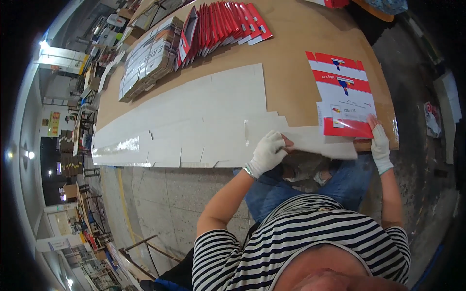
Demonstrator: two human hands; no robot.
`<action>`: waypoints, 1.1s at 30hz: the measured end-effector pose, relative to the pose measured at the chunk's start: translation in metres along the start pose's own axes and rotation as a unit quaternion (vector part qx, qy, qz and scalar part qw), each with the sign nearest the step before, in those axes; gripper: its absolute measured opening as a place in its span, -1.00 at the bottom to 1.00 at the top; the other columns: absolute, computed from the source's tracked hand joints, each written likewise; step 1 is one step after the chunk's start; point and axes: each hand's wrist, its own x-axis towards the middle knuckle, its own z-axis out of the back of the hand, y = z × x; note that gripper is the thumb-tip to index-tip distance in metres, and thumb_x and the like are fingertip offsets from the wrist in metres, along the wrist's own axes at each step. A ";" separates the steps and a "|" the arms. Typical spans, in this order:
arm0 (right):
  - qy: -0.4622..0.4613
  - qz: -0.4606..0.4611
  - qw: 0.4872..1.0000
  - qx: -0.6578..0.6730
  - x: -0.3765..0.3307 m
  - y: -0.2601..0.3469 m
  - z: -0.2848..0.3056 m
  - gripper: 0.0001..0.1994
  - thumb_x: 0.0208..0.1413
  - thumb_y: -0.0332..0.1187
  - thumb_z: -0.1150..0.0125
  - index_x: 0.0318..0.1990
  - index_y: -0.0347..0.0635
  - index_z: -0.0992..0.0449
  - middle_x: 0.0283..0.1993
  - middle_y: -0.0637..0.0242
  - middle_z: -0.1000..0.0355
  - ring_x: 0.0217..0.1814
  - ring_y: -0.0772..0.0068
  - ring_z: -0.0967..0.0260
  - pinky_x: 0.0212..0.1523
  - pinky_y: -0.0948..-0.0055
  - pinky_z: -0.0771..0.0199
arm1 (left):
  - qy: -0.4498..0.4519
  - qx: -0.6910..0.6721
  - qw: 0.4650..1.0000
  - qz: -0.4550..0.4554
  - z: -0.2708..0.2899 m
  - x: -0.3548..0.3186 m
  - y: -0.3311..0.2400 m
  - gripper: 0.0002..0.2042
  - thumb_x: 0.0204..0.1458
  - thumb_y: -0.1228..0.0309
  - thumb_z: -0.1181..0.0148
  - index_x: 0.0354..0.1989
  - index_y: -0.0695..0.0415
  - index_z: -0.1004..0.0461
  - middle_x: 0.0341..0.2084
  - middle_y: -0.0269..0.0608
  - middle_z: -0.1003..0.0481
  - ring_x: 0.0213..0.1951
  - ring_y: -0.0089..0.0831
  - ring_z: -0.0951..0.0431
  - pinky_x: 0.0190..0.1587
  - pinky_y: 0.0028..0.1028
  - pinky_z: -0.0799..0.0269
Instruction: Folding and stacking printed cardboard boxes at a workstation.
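Observation:
My left hand (267, 154), in a white glove with bare fingertips, is closed on the left end of a pale cardboard blank (323, 141) at the table's near edge. That blank looks slightly blurred. Gloved the same way, my right hand (381, 145) rests with fingers stretched out on the lower right corner of a red and white printed carton blank (357, 99). The printed blank lies flat, beside the pale one and partly above it. To the left, a long overlapping row of pale cardboard blanks (213, 114) spreads along the table.
A brown-topped table (286, 82) carries everything. At its far side, several folded red cartons (218, 26) lean in a row next to a taped, wrapped bundle (150, 58). A metal frame (145, 242) stands on the floor at left. Other worktables line the far left.

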 end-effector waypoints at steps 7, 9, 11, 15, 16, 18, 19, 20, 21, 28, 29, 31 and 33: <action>0.021 -0.039 0.999 0.032 -0.007 0.031 0.014 -0.20 -0.18 -0.58 -0.01 0.39 -0.15 -0.17 0.44 0.10 -0.12 0.52 -0.01 0.05 0.45 0.07 0.05 | 0.002 0.167 0.973 0.157 -0.040 0.030 -0.016 -0.60 -0.05 0.36 -0.25 0.03 0.08 -0.49 -0.04 -0.15 -0.44 0.05 -0.18 -0.42 0.04 -0.23 -0.35; 0.061 0.055 0.997 -0.006 0.013 0.062 0.021 -0.31 -0.17 -0.49 -0.10 0.29 -0.11 -0.33 0.40 0.15 -0.20 0.49 0.00 -0.02 0.46 -0.08 0.15 | -0.070 0.266 0.959 0.064 -0.047 0.036 -0.030 -0.38 0.02 0.13 -0.20 0.24 0.18 -0.30 0.20 -0.08 -0.27 0.26 -0.07 -0.20 0.24 -0.04 -0.11; 0.139 0.096 0.985 0.032 0.034 0.097 0.021 -0.43 -0.07 -0.37 -0.20 0.21 -0.04 -0.39 0.38 0.25 -0.23 0.48 0.10 -0.04 0.45 -0.12 0.17 | 0.000 0.228 0.971 0.069 -0.045 0.031 -0.032 -0.09 -0.03 -0.16 -0.15 0.36 0.29 -0.07 0.35 0.01 -0.07 0.40 0.00 0.04 0.35 0.12 0.18; 0.153 0.112 0.982 0.022 0.029 0.094 0.013 -0.43 -0.02 -0.22 -0.25 0.23 0.00 -0.39 0.38 0.31 -0.23 0.49 0.18 -0.02 0.45 -0.13 0.18 | 0.098 0.214 0.971 0.029 -0.001 0.022 -0.057 0.11 -0.24 -0.27 -0.26 0.41 0.23 0.00 0.45 0.00 0.10 0.48 -0.02 0.25 0.39 0.20 0.41; 0.150 0.118 0.982 -0.008 0.022 0.090 0.012 -0.43 -0.01 -0.19 -0.25 0.23 0.01 -0.40 0.39 0.32 -0.23 0.49 0.19 -0.02 0.45 -0.14 0.18 | 0.171 0.291 0.941 0.030 0.013 0.016 -0.061 0.08 -0.23 -0.20 -0.29 0.42 0.20 0.00 0.45 0.00 0.10 0.48 -0.02 0.23 0.39 0.20 0.40; 0.139 0.114 0.984 -0.004 0.019 0.094 0.012 -0.43 0.00 -0.18 -0.25 0.23 0.02 -0.40 0.39 0.32 -0.23 0.49 0.19 -0.02 0.45 -0.14 0.18 | 0.117 0.460 0.880 -0.009 0.014 -0.015 -0.034 0.02 -0.21 0.04 -0.37 0.45 0.08 0.03 0.44 0.00 0.09 0.47 -0.04 0.18 0.38 0.21 0.34; 0.135 0.103 0.985 -0.012 0.014 0.092 0.014 -0.43 0.01 -0.18 -0.24 0.24 0.02 -0.40 0.39 0.33 -0.22 0.49 0.19 -0.02 0.45 -0.15 0.19 | 0.120 0.459 0.880 -0.009 0.017 -0.015 -0.031 0.02 -0.21 0.04 -0.37 0.45 0.08 0.03 0.44 0.00 0.09 0.47 -0.04 0.18 0.38 0.21 0.34; 0.131 0.088 0.987 -0.013 0.011 0.092 0.014 -0.44 0.02 -0.17 -0.23 0.24 0.02 -0.40 0.39 0.33 -0.23 0.49 0.19 -0.03 0.45 -0.15 0.18 | 0.078 0.424 0.901 0.044 0.022 -0.014 -0.025 0.01 -0.21 0.05 -0.35 0.45 0.08 0.04 0.44 0.00 0.06 0.47 -0.04 0.16 0.38 0.19 0.31; 0.129 0.086 0.988 -0.012 0.010 0.091 0.013 -0.44 0.02 -0.17 -0.23 0.24 0.02 -0.40 0.39 0.33 -0.23 0.49 0.19 -0.03 0.45 -0.15 0.18 | 0.033 0.388 0.916 0.096 0.027 -0.011 -0.022 0.00 -0.20 0.07 -0.34 0.45 0.08 0.04 0.43 -0.01 0.04 0.46 -0.03 0.14 0.39 0.17 0.27; 0.106 0.070 0.992 0.015 0.006 0.088 0.009 -0.46 0.04 -0.19 -0.20 0.24 0.00 -0.40 0.38 0.29 -0.24 0.47 0.15 -0.05 0.45 -0.15 0.19 | -0.383 -0.215 0.870 0.223 -0.017 0.006 0.000 0.28 -0.27 0.65 -0.48 0.46 0.05 0.51 0.47 -0.06 0.38 0.47 -0.13 0.20 0.37 -0.06 0.02; 0.101 0.073 0.992 0.021 0.006 0.088 0.009 -0.47 0.06 -0.21 -0.17 0.24 -0.04 -0.40 0.37 0.26 -0.24 0.48 0.13 -0.04 0.45 -0.16 0.19 | -0.448 -0.308 0.815 0.201 -0.023 0.010 0.000 0.25 -0.22 0.66 -0.45 0.47 0.03 0.52 0.46 -0.04 0.40 0.47 -0.14 0.22 0.37 -0.08 0.03; 0.105 0.057 0.993 0.018 0.005 0.088 0.011 -0.47 0.07 -0.19 -0.18 0.24 0.00 -0.40 0.38 0.29 -0.24 0.47 0.16 -0.06 0.45 -0.16 0.20 | -0.467 -0.300 0.805 0.209 -0.028 0.020 -0.004 0.23 -0.21 0.72 -0.39 0.46 0.07 0.55 0.46 -0.02 0.42 0.47 -0.10 0.24 0.42 -0.11 0.15; 0.111 0.041 0.993 0.012 0.002 0.086 0.013 -0.47 0.07 -0.17 -0.18 0.25 0.05 -0.40 0.38 0.32 -0.24 0.47 0.19 -0.07 0.45 -0.16 0.21 | -0.467 -0.364 0.771 0.236 -0.036 0.031 -0.010 0.22 -0.21 0.73 -0.37 0.46 0.07 0.55 0.46 -0.01 0.41 0.48 -0.10 0.28 0.42 -0.10 0.17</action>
